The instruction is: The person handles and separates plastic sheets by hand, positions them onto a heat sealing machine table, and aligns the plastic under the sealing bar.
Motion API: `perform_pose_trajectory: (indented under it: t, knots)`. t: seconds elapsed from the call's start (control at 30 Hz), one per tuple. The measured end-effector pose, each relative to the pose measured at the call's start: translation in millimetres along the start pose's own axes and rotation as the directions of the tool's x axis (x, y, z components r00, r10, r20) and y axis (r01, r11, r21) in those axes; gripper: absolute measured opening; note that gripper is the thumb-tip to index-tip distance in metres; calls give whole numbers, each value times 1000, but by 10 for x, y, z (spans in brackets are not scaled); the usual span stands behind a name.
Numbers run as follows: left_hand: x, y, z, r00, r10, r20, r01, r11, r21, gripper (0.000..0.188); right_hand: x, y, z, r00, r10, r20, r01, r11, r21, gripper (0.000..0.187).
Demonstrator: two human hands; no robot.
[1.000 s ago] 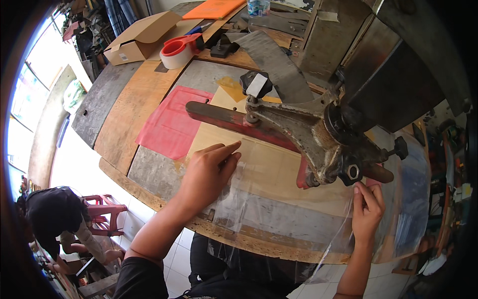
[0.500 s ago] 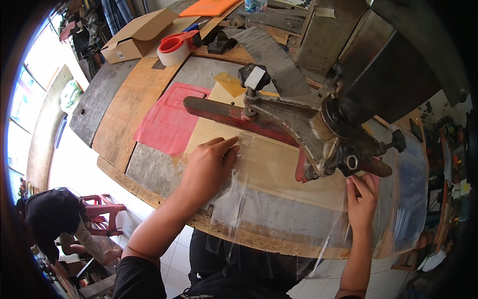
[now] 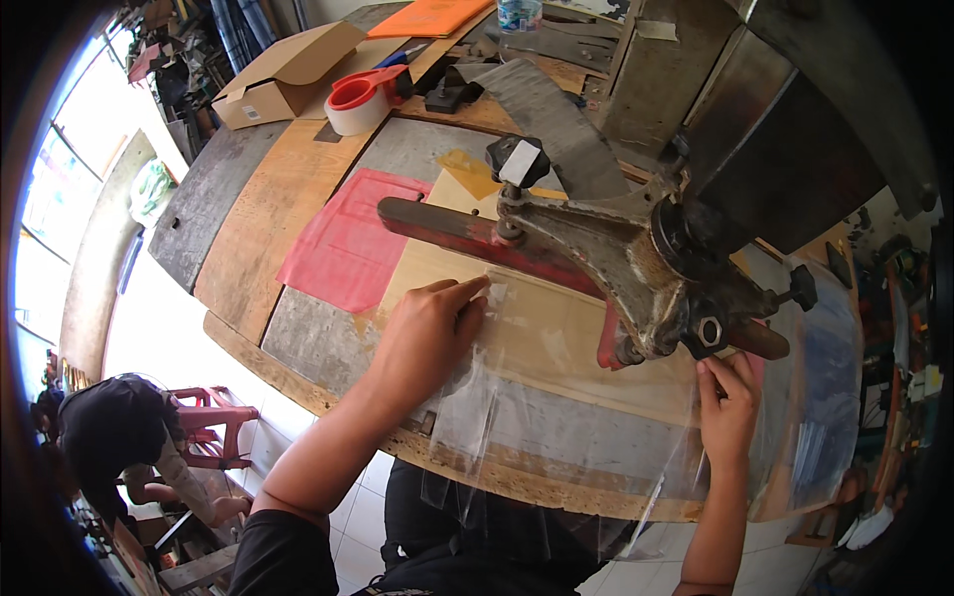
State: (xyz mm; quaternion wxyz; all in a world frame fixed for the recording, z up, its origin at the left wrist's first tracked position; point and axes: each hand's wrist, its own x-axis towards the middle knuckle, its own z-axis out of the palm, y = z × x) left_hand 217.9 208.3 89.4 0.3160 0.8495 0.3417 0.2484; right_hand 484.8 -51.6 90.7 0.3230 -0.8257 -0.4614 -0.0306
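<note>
A clear plastic sheet [image 3: 556, 437] lies over a tan board [image 3: 547, 328] and drapes over the table's front edge. My left hand [image 3: 434, 323] pinches the sheet's far left part, index finger stretched toward the press bar. At the other side my right hand [image 3: 729, 392] has thumb and fingers closed on the sheet's far right part, close below the machine's hex knob [image 3: 706, 334]. Above the board stands a worn metal press head [image 3: 616, 248] with a red-edged bar [image 3: 447, 223]. The bar hides part of the sheet's far edge.
A pink sheet [image 3: 348, 238] lies left of the board. Behind are a red tape dispenser [image 3: 360, 99], a cardboard box [image 3: 283, 79] and an orange folder [image 3: 432, 17]. Bluish plastic sheets [image 3: 827, 397] lie at the right. At lower left a person [image 3: 114, 427] bends beside a red stool [image 3: 214, 427].
The whole view has shifted slightly, so everything sits a little further right and down. Both hands keep their places on the plastic sheet, next to the press.
</note>
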Motion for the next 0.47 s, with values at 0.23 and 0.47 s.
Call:
perform_pose_trajectory:
  t: [0.23,0.47]
  knots:
    - [-1,-26,20,999,45,-13,-44,999,25,28,9,3,-1,999,45,0,-45,999,14,22]
    - [-4,3,13,999,37,-8,-37,997,72,27,11,46,-8,1000,22,-2,-22,1000,-10,22]
